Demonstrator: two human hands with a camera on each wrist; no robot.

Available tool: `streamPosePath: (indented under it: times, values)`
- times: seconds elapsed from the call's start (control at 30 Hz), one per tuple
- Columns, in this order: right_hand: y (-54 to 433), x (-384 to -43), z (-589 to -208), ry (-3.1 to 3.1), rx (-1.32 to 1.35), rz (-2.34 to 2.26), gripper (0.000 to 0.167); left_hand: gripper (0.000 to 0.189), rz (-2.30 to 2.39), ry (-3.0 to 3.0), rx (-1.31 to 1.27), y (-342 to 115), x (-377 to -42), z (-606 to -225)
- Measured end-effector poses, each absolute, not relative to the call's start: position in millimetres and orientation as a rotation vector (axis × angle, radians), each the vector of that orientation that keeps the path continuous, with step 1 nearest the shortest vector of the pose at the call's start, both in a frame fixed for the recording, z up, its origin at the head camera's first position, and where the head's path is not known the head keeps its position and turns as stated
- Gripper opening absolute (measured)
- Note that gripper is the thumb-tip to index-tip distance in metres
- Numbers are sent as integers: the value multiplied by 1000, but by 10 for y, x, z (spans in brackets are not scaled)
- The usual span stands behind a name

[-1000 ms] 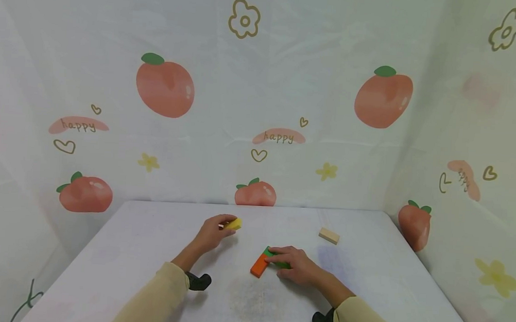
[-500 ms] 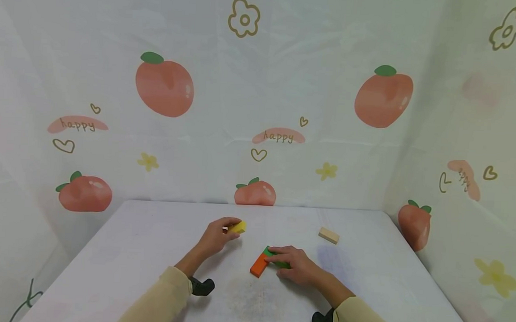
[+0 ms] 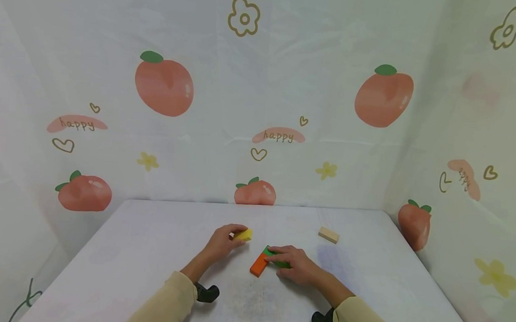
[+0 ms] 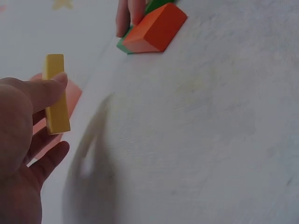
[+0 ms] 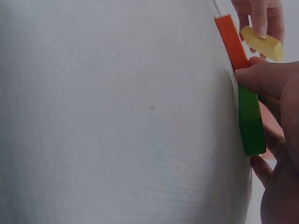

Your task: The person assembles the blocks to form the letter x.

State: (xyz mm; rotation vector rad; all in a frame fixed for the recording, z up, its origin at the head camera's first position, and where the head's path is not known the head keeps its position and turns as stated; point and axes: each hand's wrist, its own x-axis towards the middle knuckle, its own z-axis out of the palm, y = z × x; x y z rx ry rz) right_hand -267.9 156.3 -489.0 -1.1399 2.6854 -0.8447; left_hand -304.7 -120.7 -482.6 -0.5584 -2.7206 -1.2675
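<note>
My left hand (image 3: 220, 244) pinches a yellow block (image 3: 243, 234) between thumb and fingers, raised over the table behind and left of the other blocks. In the left wrist view its thumb lies across the yellow block (image 4: 57, 95). An orange block (image 3: 259, 265) lies flat on the table, its far end against a green block (image 3: 283, 265). My right hand (image 3: 298, 265) holds the green block, thumb at the near side and fingers over it, hiding part of it. The right wrist view shows the thumb where the orange block (image 5: 232, 44) meets the green block (image 5: 251, 123).
A plain wooden block (image 3: 329, 235) lies at the back right of the white table (image 3: 148, 252). Behind and beside the table hangs a white cloth (image 3: 262, 83) printed with fruit and flowers. Each wrist carries a black device (image 3: 207, 293) below the sleeve.
My left hand has moved right and slightly nearer with the yellow block, toward the orange and green blocks. The right hand has stayed where it was.
</note>
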Motion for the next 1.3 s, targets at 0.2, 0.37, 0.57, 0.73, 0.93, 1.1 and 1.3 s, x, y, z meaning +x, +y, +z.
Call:
streamPosePath:
  times: [0.2, 0.37, 0.57, 0.73, 0.93, 1.1, 1.3]
  values:
    - [1554, -2670, -4886, 2682, -1152, -863, 43, 34, -1239, -2737, -626, -1152, -3012, -4856]
    - [1554, -2671, -4890, 2685, -1172, -856, 43, 34, -1229, -2747, -677, -1101, -2995, -4876]
    - [1556, -2682, -4903, 2678, -1164, -858, 43, 34, -1208, -2782, -704, -1066, -2987, -4908]
    - [1554, -2682, -4900, 2684, -1149, -852, 43, 35, -1144, -2827, -709, -1045, -2999, -4925]
    - [1552, -2679, -4893, 2681, -1105, -842, 44, 35, -1056, -2870, -724, -1018, -3010, -4905]
    - [1562, -2676, -4888, 2691, -1161, -834, 44, 34, -948, -2932, -726, -991, -3040, -4893]
    - [1568, -2665, -4872, 2694, -1182, -835, 44, 34, -865, -2984, -737, -958, -3057, -4869]
